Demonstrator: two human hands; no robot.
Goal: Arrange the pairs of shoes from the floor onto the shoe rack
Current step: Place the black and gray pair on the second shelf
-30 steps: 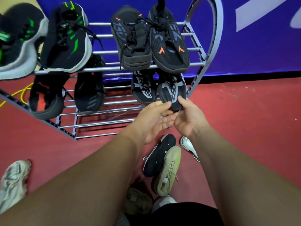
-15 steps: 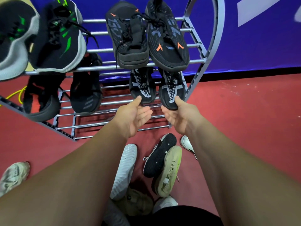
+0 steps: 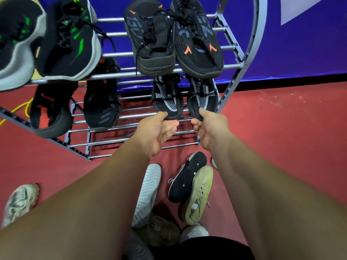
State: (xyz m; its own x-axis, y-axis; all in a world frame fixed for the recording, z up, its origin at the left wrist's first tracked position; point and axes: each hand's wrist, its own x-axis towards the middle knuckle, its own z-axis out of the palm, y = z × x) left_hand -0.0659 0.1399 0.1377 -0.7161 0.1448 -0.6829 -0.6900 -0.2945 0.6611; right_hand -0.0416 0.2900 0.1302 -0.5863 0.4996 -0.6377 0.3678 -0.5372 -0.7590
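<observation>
Pinching now: the fingers [image 3: 172, 126] and thumb of the left hand [image 3: 157, 132] clamp the toe of the left mesh shoe [image 3: 168, 94], and the right hand [image 3: 211, 128] clamps the toe of the right mesh shoe [image 3: 202, 94] the same way. Change: a second ago both hands were bunched on the right shoe's toe. Half a second ago they were apart and open, just short of the toes. Now it's one hand per shoe. The pair sits on the middle shelf of the shoe rack [image 3: 261, 34], right end, toes at the near edge, under the orange-marked pair [image 3: 197, 40]. Reads as final squaring, not a carry, so this pair is effectively placed. Not yet racked, on the near floor [image 3: 281, 137]: black-soled shoe [image 3: 187, 177] touching a yellowish shoe [image 3: 199, 196], white shoe [image 3: 148, 192] just left of them, worn white shoe [image 3: 20, 201] well left. Those likely go next.
</observation>
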